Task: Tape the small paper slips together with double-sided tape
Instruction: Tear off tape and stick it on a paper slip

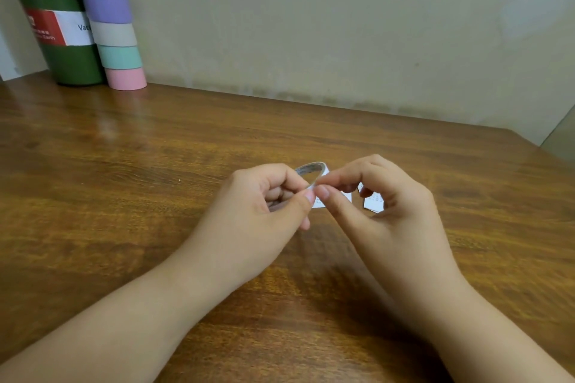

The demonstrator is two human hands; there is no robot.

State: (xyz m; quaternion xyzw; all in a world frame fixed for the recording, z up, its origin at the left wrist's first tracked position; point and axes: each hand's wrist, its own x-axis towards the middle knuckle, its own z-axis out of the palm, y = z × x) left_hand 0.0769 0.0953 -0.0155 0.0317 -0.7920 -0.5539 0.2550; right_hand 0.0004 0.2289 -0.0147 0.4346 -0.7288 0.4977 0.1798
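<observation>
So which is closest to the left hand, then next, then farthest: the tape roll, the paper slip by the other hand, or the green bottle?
1. Tape roll: held in the left hand.
2. Paper slip: on the table, under the right hand.
3. Green bottle: far back left corner, by the wall.

Two bare forearms, left hand (264, 202) and right hand (385, 205) ringless, sleeveless.

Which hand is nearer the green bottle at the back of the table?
Left. The left hand holds the tape roll mid-table, diagonally in front of the green bottle; the right hand sits farther right.
</observation>
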